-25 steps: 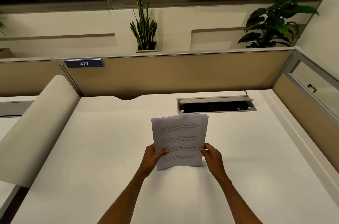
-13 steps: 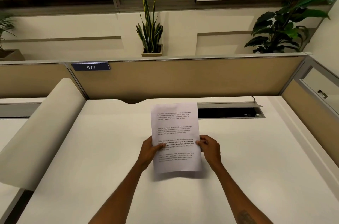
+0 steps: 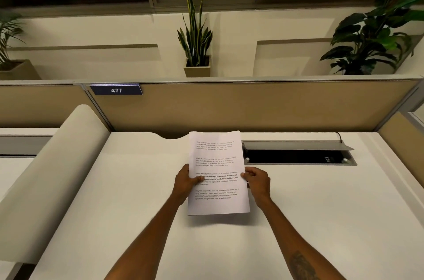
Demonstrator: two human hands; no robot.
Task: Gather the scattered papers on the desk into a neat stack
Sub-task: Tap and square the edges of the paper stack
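Observation:
A stack of white printed papers (image 3: 216, 165) is held upright above the middle of the white desk (image 3: 114, 199), its lower edge just over the surface and its sheets nearly flush. My left hand (image 3: 184, 182) grips the stack's left edge, thumb across the front page. My right hand (image 3: 258, 182) pinches its right edge at the same height. The top edge shows a slight offset between sheets. No loose papers are visible on the desk.
An open cable tray (image 3: 298, 155) with a raised lid is sunk into the desk just right of the stack. A tan partition (image 3: 252, 105) with a "477" tag (image 3: 115, 90) closes the back. A curved panel (image 3: 52, 176) bounds the left; a side partition (image 3: 399, 142) bounds the right.
The stack, bent and lower a second ago, has been lifted and straightened upright. Both hands have moved up the paper's sides, and the view has tilted slightly.

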